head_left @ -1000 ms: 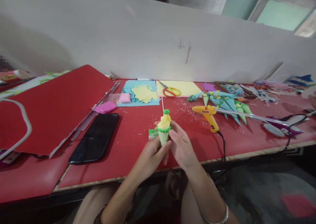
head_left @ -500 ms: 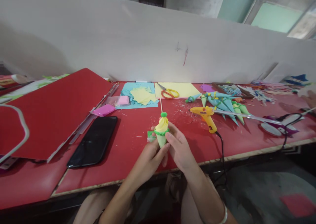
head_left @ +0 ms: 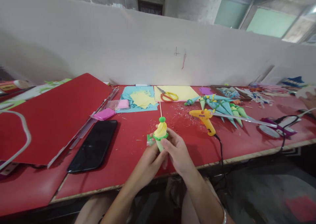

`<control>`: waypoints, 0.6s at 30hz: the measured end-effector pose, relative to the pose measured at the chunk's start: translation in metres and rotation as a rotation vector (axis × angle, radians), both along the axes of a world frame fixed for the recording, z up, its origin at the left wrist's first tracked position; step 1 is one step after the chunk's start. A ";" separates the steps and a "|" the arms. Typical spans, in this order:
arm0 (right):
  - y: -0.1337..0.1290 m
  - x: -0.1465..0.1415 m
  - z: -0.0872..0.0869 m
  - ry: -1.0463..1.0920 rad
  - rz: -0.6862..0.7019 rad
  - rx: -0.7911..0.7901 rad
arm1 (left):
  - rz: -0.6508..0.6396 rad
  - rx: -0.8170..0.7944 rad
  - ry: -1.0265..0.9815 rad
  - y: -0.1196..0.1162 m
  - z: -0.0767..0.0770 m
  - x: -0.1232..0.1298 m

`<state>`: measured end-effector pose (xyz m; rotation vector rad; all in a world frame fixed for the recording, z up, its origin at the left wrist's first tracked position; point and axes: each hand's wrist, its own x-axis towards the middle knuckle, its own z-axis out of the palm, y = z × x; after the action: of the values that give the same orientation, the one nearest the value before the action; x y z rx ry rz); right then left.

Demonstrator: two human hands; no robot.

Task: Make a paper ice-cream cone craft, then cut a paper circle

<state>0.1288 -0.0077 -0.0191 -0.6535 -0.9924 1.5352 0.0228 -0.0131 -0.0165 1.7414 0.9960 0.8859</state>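
A toy ice cream cone (head_left: 160, 133) stands nearly upright between my hands, above the front of the red table. It has a pale green paper cone, a green frilled ring, a yellow swirl and a green ball on top. My left hand (head_left: 151, 158) is closed around the lower cone from the left. My right hand (head_left: 175, 148) grips it from the right, thumb near the green ring. The cone's tip is hidden by my fingers. Behind the cone lies a small green packet (head_left: 149, 140), and a thin stick (head_left: 161, 109) lies just beyond the green ball.
A black phone (head_left: 93, 146) and red board (head_left: 56, 118) lie left. Scissors (head_left: 168, 95) rest on yellow paper, beside blue sheets. A yellow glue gun (head_left: 204, 120) with a trailing cord and several paper cones (head_left: 222, 105) lie right. Another person's hand (head_left: 309, 100) is at far right.
The view has tilted up slightly, so an exit sign shows at the top. My right thumb has moved up onto the green ring. Both hands still hold the cone.
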 end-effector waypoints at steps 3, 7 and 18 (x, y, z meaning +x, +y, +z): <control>0.001 0.000 0.002 0.016 -0.072 0.036 | 0.064 0.078 0.021 0.002 -0.003 -0.001; 0.000 0.001 0.006 0.049 -0.103 0.186 | 0.178 0.203 0.083 0.007 -0.003 -0.006; -0.005 0.010 0.013 -0.366 -0.124 0.480 | 0.197 0.487 0.187 0.012 -0.006 -0.016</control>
<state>0.1392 -0.0125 -0.0061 -0.6451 -1.5058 1.0291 0.0064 -0.0014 -0.0228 2.1912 1.1557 1.1810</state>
